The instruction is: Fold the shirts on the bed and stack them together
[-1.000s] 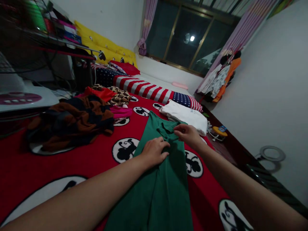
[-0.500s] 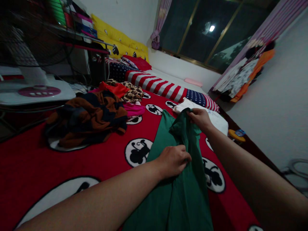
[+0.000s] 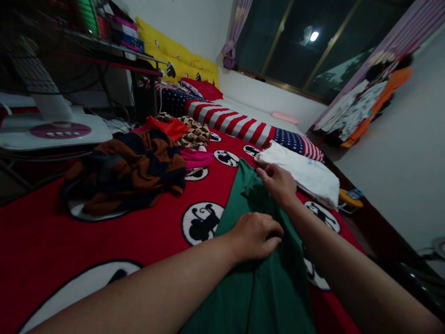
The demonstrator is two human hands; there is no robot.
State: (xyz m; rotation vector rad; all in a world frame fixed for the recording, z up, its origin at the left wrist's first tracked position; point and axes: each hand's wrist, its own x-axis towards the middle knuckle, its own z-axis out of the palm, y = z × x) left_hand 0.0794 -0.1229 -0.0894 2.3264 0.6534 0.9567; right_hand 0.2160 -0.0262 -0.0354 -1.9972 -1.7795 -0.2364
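Hands, 2, both on green garment (image 3: 269, 283). Right hand (image 3: 280, 183): thumb and fingertips closed in a pinch on the cloth near the garment's far end. Left hand (image 3: 255, 236): palm down on the garment nearer the body, fingers curled under; cannot tell whether cloth is gripped.

Garment lies lengthwise on red blanket (image 3: 156, 232), running from the lower edge of view to just short of white folded cloth (image 3: 302, 174). Far end bunched beside the right hand; far left corner lies flat, coming to a point.

Blanket bears white round patches with black figures. To the left of the garment, well apart: brown-and-navy striped cloth (image 3: 139, 171), crumpled. Touching or close behind it: orange-red cloth (image 3: 170, 129), checked cloth (image 3: 196, 132), bright pink cloth (image 3: 198, 158).

Farther out: white fan base (image 3: 83, 132) at left; star-and-stripe bedding (image 3: 236, 123) beyond the blanket, with red pillow (image 3: 203, 88) near yellow cushion (image 3: 184, 60). Window (image 3: 292, 51) dark, 1 bright reflection. Clothes (image 3: 368, 106) hang at right by the curtain.
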